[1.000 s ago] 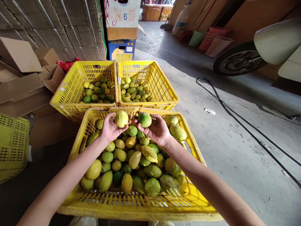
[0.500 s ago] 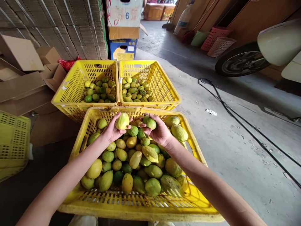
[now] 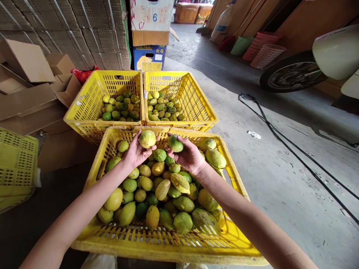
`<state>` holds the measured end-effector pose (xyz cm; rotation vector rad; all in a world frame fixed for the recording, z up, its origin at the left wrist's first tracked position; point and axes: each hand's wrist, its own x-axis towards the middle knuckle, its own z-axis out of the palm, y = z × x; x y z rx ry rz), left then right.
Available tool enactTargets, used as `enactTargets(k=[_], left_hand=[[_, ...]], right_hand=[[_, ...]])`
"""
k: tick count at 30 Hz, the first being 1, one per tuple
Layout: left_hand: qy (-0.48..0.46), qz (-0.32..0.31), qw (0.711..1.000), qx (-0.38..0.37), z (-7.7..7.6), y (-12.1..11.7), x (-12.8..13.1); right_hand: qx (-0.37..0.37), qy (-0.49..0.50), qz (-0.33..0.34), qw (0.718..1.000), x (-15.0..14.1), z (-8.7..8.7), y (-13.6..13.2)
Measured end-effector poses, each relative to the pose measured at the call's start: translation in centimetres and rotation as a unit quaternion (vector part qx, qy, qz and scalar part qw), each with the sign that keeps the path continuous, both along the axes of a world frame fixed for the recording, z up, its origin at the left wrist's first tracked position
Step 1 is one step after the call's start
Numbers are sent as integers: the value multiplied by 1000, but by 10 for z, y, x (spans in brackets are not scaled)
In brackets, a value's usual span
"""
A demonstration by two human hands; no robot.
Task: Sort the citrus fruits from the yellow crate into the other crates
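My left hand (image 3: pixel 137 152) is closed around a pale yellow-green lemon (image 3: pixel 147 139), held up over the far side of the near yellow crate (image 3: pixel 168 251). Beside it, my right hand (image 3: pixel 189 155) grips a greener lemon (image 3: pixel 175 143) between thumb and fingers. The two fruits are apart, at about the same height. Below my hands the near crate holds many yellow and green lemons (image 3: pixel 162 189) of mixed sizes. Some of the fruit under my hands and forearms is hidden.
Two more yellow crates, a left one (image 3: pixel 81 97) and a right one (image 3: pixel 200 99), stand beyond with smaller fruit. Flattened cardboard (image 3: pixel 28 101) and a yellow-green crate (image 3: pixel 17 164) lie left. A black cable (image 3: pixel 273 129) crosses the floor near a vehicle wheel (image 3: pixel 294 73).
Both fruits have turned slightly in my fingers, showing other sides. The left one is a little higher. The whole view has shifted slightly.
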<state>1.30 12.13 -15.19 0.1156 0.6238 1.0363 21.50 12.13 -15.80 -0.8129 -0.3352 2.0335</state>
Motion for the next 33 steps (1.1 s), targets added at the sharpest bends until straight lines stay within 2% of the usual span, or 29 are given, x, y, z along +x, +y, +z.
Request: enactTargets(k=[3, 10, 15, 18, 23, 29, 33], left_hand=[[-4, -2, 1000, 8, 1, -1, -1], [21, 36, 999, -35, -3, -2, 0], [37, 5, 999, 4, -7, -1, 2], [21, -3, 1000, 21, -8, 1, 1], [16, 0, 1000, -9, -7, 0, 0], [-1, 29, 999, -28, -4, -1, 0], [18, 42, 999, -22, -5, -2, 4]], right_hand=[[-1, 5, 3, 1000, 2, -3, 0], [0, 20, 6, 1000, 7, -10, 5], [23, 45, 0, 999, 7, -9, 5], [3, 55, -7, 998, 5, -6, 4], [-9, 71, -12, 997, 3, -4, 4], [-23, 34, 26, 999, 2, -13, 5], [-40, 53, 54, 996, 5, -17, 5]])
